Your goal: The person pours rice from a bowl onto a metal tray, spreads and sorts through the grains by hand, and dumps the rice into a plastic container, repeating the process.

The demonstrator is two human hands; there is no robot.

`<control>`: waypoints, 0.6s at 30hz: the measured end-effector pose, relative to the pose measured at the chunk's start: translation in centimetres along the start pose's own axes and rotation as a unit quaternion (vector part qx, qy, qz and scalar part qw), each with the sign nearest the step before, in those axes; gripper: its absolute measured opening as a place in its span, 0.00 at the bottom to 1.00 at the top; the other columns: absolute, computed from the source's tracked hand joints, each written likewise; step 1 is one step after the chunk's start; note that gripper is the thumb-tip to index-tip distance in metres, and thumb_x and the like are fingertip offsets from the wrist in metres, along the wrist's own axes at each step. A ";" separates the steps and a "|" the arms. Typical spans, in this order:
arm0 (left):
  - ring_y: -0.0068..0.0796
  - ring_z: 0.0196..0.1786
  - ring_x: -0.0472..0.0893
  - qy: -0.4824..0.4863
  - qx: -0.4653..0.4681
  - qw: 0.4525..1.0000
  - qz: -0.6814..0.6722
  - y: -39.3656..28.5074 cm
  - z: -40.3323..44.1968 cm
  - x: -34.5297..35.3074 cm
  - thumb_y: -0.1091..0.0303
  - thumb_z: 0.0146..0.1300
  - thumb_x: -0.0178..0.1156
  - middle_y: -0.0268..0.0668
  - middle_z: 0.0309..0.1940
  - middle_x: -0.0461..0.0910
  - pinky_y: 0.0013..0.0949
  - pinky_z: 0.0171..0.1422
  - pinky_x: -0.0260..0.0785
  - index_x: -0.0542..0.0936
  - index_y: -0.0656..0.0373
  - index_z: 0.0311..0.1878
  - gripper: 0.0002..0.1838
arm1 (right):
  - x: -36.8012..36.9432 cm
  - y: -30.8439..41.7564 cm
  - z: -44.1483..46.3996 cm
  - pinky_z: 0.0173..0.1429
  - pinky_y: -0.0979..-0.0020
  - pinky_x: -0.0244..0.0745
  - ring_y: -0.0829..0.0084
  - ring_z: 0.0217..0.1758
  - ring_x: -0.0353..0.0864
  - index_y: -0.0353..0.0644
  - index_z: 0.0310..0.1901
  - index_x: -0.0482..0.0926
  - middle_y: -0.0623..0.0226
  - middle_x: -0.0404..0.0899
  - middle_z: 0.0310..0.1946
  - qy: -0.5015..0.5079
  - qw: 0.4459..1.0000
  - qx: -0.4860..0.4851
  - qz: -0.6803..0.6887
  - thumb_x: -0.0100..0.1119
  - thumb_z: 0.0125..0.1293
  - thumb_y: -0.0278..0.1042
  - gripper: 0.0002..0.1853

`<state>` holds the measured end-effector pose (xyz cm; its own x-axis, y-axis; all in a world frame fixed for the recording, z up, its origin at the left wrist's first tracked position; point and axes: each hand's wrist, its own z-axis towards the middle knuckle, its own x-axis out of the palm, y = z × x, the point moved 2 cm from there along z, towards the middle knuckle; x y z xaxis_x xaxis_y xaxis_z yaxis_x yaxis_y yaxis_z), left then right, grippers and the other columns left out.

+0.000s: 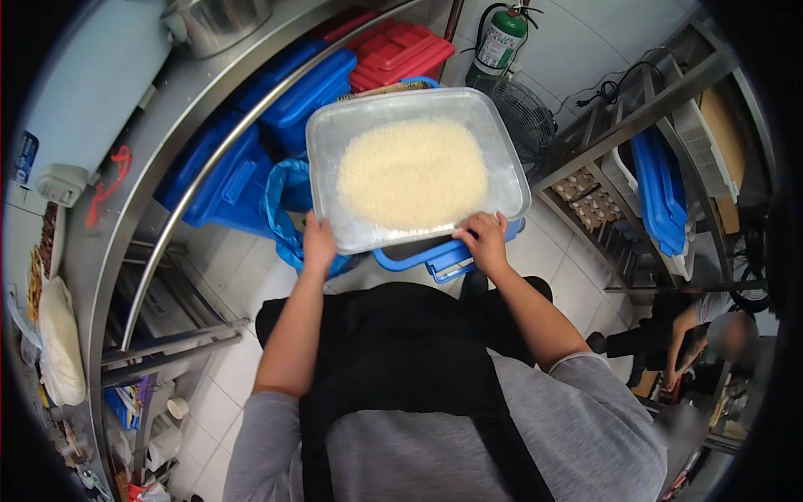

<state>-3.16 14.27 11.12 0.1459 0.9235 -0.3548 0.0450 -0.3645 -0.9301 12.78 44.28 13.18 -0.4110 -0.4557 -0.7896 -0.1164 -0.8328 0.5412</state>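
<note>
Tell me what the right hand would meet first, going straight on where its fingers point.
The right hand is on the metal tray, so the tray's near rim comes first, then likely the pale grains; depth over them is unclear.

- A tray (324, 138) of pale grains (410, 176) is held by the left hand (318, 244) and right hand (484, 238).
- A fan (525, 125) is seen beside a green fire extinguisher (502, 40) (white-labelled).
- Eggs (584, 199) are shelved.
</note>
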 end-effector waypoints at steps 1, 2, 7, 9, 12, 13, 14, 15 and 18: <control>0.56 0.57 0.76 0.003 0.004 0.994 0.106 1.0 -0.5 0.4 0.69 0.71 0.46 0.59 0.55 0.75 0.43 0.63 0.66 0.67 0.67 0.61 0.18 | -0.3 -0.1 -0.7 0.70 0.50 0.47 0.67 0.46 0.77 0.49 0.29 0.83 0.73 0.79 0.32 0.010 1.000 0.007 0.003 0.70 0.53 0.43 0.09; 0.57 0.57 0.76 -0.015 0.043 0.995 0.089 2.3 -1.0 1.0 0.71 0.70 0.45 0.60 0.54 0.75 0.44 0.62 0.66 0.67 0.68 0.60 0.18 | -0.5 -0.6 -0.9 0.70 0.50 0.47 0.67 0.47 0.77 0.49 0.29 0.83 0.72 0.79 0.33 0.031 0.999 0.012 0.011 0.70 0.52 0.42 0.09; 0.58 0.56 0.77 -0.002 -0.024 0.997 0.076 0.3 2.3 1.4 0.76 0.69 0.43 0.61 0.53 0.76 0.45 0.60 0.68 0.66 0.69 0.59 0.17 | 0.4 -0.8 3.0 0.71 0.49 0.47 0.66 0.47 0.77 0.48 0.29 0.82 0.71 0.79 0.33 -0.012 0.999 -0.026 0.032 0.69 0.53 0.43 0.09; 0.58 0.55 0.77 -0.012 -0.042 0.993 0.106 1.2 0.6 1.6 0.76 0.69 0.44 0.60 0.52 0.77 0.45 0.60 0.68 0.67 0.68 0.59 0.16 | 0.2 -1.1 1.5 0.72 0.48 0.46 0.66 0.46 0.78 0.49 0.29 0.82 0.71 0.79 0.32 -0.011 0.999 0.000 0.041 0.70 0.52 0.42 0.09; 0.62 0.49 0.78 -0.085 0.109 0.986 0.095 3.1 -2.6 1.9 0.75 0.69 0.45 0.62 0.44 0.77 0.51 0.53 0.69 0.67 0.68 0.54 0.13 | -0.7 -1.2 -1.4 0.71 0.45 0.46 0.64 0.46 0.78 0.48 0.29 0.83 0.70 0.79 0.32 0.009 0.999 -0.003 0.048 0.70 0.52 0.41 0.09; 0.62 0.49 0.78 -0.082 0.106 0.986 0.099 2.9 -1.9 1.7 0.75 0.69 0.45 0.62 0.44 0.77 0.51 0.53 0.69 0.67 0.68 0.54 0.13 | -0.3 -1.1 -0.8 0.71 0.45 0.46 0.64 0.46 0.78 0.48 0.29 0.83 0.70 0.79 0.32 0.011 0.999 0.002 0.051 0.70 0.52 0.41 0.09; 0.63 0.50 0.78 -0.062 0.065 0.989 0.120 2.8 -0.5 1.7 0.75 0.69 0.45 0.63 0.45 0.77 0.51 0.53 0.69 0.67 0.68 0.54 0.13 | 0.2 -1.3 0.4 0.71 0.45 0.46 0.64 0.46 0.78 0.47 0.28 0.82 0.69 0.79 0.32 -0.002 0.999 -0.005 0.053 0.70 0.53 0.41 0.09; 0.63 0.50 0.77 -0.044 0.026 0.989 0.138 2.6 0.9 1.7 0.76 0.68 0.45 0.63 0.45 0.77 0.51 0.53 0.69 0.66 0.69 0.55 0.14 | 0.5 -1.3 1.4 0.71 0.46 0.47 0.63 0.46 0.78 0.47 0.27 0.82 0.69 0.78 0.31 -0.018 0.998 -0.016 0.054 0.69 0.53 0.41 0.09; 0.64 0.49 0.77 -0.044 0.018 0.993 0.106 2.0 1.0 1.7 0.76 0.68 0.45 0.62 0.45 0.77 0.51 0.53 0.69 0.67 0.69 0.54 0.13 | 0.0 -0.6 1.9 0.70 0.46 0.48 0.63 0.46 0.77 0.46 0.25 0.80 0.69 0.78 0.31 -0.034 0.997 -0.029 0.057 0.69 0.52 0.40 0.10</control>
<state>-3.81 15.24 8.57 0.0611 0.8337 -0.5489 -0.0131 -0.5492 -0.8356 11.16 45.39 13.40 -0.4798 -0.5277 -0.7010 -0.0139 -0.7942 0.6074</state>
